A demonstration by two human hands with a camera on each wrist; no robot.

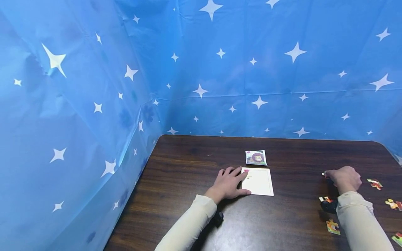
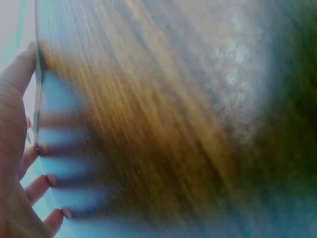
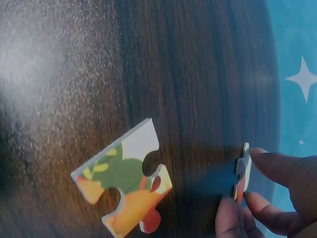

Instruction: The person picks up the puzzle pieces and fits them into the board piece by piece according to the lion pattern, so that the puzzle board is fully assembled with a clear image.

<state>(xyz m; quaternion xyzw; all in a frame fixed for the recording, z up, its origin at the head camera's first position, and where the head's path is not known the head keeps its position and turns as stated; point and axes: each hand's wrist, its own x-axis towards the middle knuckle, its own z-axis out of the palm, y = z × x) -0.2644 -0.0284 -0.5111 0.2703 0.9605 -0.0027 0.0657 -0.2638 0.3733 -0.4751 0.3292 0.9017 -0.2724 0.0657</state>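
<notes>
My left hand (image 1: 228, 183) rests with spread fingers at the left edge of a white puzzle board (image 1: 259, 183), its index finger and thumb reaching onto the board. A small pink and green picture shows at the board's top left corner. Off to the right, my right hand (image 1: 345, 177) pinches a jigsaw piece (image 3: 242, 179) between thumb and fingers, the piece tipped up on edge close over the table. Another jigsaw piece (image 3: 131, 173), orange and green with a white corner, lies flat near that hand in the right wrist view.
A square picture card (image 1: 255, 158) with a lion lies just behind the board. More loose pieces lie on the right, among them a red and green piece (image 1: 375, 184) and a yellow piece (image 1: 333, 226). A blue starry curtain (image 1: 238, 76) borders the brown table (image 1: 188, 157).
</notes>
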